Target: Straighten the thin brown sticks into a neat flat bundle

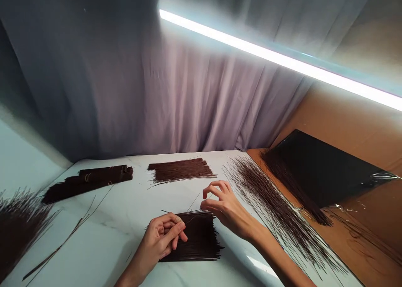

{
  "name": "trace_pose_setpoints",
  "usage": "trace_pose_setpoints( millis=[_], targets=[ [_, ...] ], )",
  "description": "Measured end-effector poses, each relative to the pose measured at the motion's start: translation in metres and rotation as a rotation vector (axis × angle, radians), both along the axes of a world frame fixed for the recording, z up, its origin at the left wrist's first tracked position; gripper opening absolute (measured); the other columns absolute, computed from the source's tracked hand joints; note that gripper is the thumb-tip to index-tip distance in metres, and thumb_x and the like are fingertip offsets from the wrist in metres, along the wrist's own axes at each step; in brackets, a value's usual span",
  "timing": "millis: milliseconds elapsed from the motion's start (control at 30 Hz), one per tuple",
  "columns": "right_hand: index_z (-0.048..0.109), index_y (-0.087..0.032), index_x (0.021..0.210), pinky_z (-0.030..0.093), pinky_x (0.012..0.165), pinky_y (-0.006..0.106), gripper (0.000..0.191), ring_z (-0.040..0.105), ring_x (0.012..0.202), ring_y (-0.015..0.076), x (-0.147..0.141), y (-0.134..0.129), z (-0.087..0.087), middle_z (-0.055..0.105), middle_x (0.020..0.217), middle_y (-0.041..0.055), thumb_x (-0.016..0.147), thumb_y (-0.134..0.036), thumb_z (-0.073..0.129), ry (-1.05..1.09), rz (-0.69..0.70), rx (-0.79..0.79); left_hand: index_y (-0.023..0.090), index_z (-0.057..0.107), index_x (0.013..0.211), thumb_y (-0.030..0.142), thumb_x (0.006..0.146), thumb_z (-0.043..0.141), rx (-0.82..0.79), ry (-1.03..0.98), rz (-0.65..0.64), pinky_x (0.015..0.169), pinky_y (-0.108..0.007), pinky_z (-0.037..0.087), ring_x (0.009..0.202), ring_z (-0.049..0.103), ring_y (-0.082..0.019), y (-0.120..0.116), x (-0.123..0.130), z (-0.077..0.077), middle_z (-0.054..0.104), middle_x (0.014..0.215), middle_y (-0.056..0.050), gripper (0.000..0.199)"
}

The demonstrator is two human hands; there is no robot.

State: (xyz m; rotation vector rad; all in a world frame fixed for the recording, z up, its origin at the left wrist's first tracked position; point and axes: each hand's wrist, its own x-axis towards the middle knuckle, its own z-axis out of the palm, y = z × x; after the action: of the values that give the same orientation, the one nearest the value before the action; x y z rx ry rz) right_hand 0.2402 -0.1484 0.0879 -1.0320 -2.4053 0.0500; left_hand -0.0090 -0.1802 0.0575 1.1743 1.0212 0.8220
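Observation:
My left hand [165,235] is closed in a pinch over the left part of a dark brown mat of thin sticks [197,239]; what its fingertips hold is too small to tell. Above the mat's upper right corner is my right hand [220,200], its fingers curved, with a gap between thumb and forefinger and nothing visible between them. A few thin strands [194,203] show between the two hands, near the mat's upper edge. The sticks in the mat lie side by side, roughly left to right.
Behind are a second brown mat [180,169] and a darker stack [91,180]. Loose stick bundles lie at right [282,199] and far left [19,228], with several loose sticks [67,239] at left. A black sheet [326,169] rests on brown board. A curtain [194,98] hangs behind.

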Motion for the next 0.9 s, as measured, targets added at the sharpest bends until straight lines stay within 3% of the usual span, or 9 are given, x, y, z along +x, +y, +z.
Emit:
trace_pose_setpoints(
  millis=[233, 333, 400, 467, 533, 600, 700, 800, 900],
  targets=[
    [0.073, -0.032, 0.097, 0.046, 0.099, 0.043, 0.027, 0.042, 0.122, 0.0274, -0.003, 0.008, 0.007, 0.051, 0.12, 0.0061, 0.093, -0.006, 0.063, 0.011, -0.008, 0.084, 0.014, 0.065, 0.078, 0.057, 0.084, 0.073, 0.019, 0.017, 0.004, 0.03, -0.013, 0.023, 0.03, 0.033, 0.001, 0.003, -0.002, -0.011, 0.07, 0.066, -0.003, 0.045],
    [0.067, -0.035, 0.121, 0.049, 0.098, 0.048, 0.028, 0.048, 0.118, 0.0291, -0.004, -0.01, -0.004, 0.051, 0.12, 0.0095, 0.097, -0.022, 0.064, 0.179, -0.102, 0.1, 0.014, 0.066, 0.077, 0.06, 0.082, 0.074, 0.052, -0.009, 0.053, 0.032, -0.015, 0.029, 0.037, 0.047, -0.005, 0.008, -0.004, -0.013, 0.072, 0.068, -0.005, 0.047],
    [0.063, -0.031, 0.125, 0.052, 0.094, 0.046, 0.026, 0.055, 0.109, 0.0274, -0.012, -0.027, -0.019, 0.055, 0.112, 0.0102, 0.101, -0.028, 0.056, 0.415, -0.22, 0.065, 0.015, 0.067, 0.079, 0.06, 0.082, 0.074, 0.068, -0.021, 0.099, 0.039, -0.018, 0.039, 0.05, 0.06, -0.012, 0.009, -0.003, -0.011, 0.076, 0.072, -0.008, 0.045],
    [0.063, -0.027, 0.114, 0.055, 0.085, 0.039, 0.018, 0.062, 0.095, 0.0236, -0.029, -0.044, -0.037, 0.061, 0.099, 0.0076, 0.104, -0.031, 0.048, 0.663, -0.283, -0.093, 0.017, 0.068, 0.085, 0.06, 0.084, 0.072, 0.07, -0.028, 0.165, 0.054, -0.022, 0.049, 0.065, 0.069, -0.018, 0.006, 0.003, -0.006, 0.079, 0.076, -0.009, 0.043],
    [0.062, -0.025, 0.107, 0.057, 0.075, 0.033, 0.021, 0.066, 0.083, 0.0212, -0.054, -0.059, -0.054, 0.067, 0.092, 0.0054, 0.103, -0.041, 0.049, 0.773, -0.209, -0.338, 0.019, 0.067, 0.093, 0.062, 0.085, 0.07, 0.059, -0.048, 0.242, 0.074, -0.027, 0.054, 0.08, 0.074, -0.022, 0.001, 0.012, 0.0, 0.082, 0.083, -0.009, 0.043],
    [0.064, -0.023, 0.103, 0.056, 0.067, 0.029, 0.032, 0.067, 0.072, 0.0195, -0.079, -0.068, -0.065, 0.071, 0.083, 0.0041, 0.099, -0.053, 0.054, 0.814, -0.123, -0.55, 0.023, 0.064, 0.099, 0.063, 0.086, 0.068, 0.045, -0.068, 0.304, 0.091, -0.031, 0.052, 0.097, 0.073, -0.026, -0.006, 0.023, 0.006, 0.083, 0.094, -0.008, 0.043],
    [0.065, -0.02, 0.096, 0.052, 0.057, 0.026, 0.043, 0.066, 0.059, 0.0176, -0.096, -0.07, -0.068, 0.071, 0.069, 0.0031, 0.098, -0.061, 0.051, 0.907, -0.12, -0.748, 0.025, 0.06, 0.102, 0.063, 0.092, 0.06, 0.045, -0.058, 0.306, 0.098, -0.035, 0.048, 0.111, 0.069, -0.028, -0.008, 0.037, 0.013, 0.081, 0.106, -0.009, 0.039],
    [0.067, -0.021, 0.092, 0.051, 0.056, 0.026, 0.046, 0.066, 0.059, 0.0189, -0.069, -0.065, -0.051, 0.07, 0.067, 0.0031, 0.097, -0.064, 0.049, 0.904, -0.244, -0.716, 0.025, 0.061, 0.101, 0.055, 0.098, 0.053, 0.209, 0.094, 0.248, 0.099, -0.036, 0.046, 0.112, 0.066, -0.026, 0.008, 0.036, 0.014, 0.078, 0.113, -0.008, 0.031],
    [0.072, -0.025, 0.09, 0.051, 0.059, 0.03, 0.046, 0.067, 0.062, 0.0212, 0.002, -0.058, -0.03, 0.073, 0.073, 0.004, 0.093, -0.066, 0.051, 0.687, -0.57, -0.387, 0.025, 0.066, 0.1, 0.042, 0.096, 0.058, 0.474, 0.474, 0.145, 0.099, -0.035, 0.043, 0.106, 0.063, -0.025, 0.035, 0.017, 0.008, 0.074, 0.109, -0.005, 0.019]
  ],
)
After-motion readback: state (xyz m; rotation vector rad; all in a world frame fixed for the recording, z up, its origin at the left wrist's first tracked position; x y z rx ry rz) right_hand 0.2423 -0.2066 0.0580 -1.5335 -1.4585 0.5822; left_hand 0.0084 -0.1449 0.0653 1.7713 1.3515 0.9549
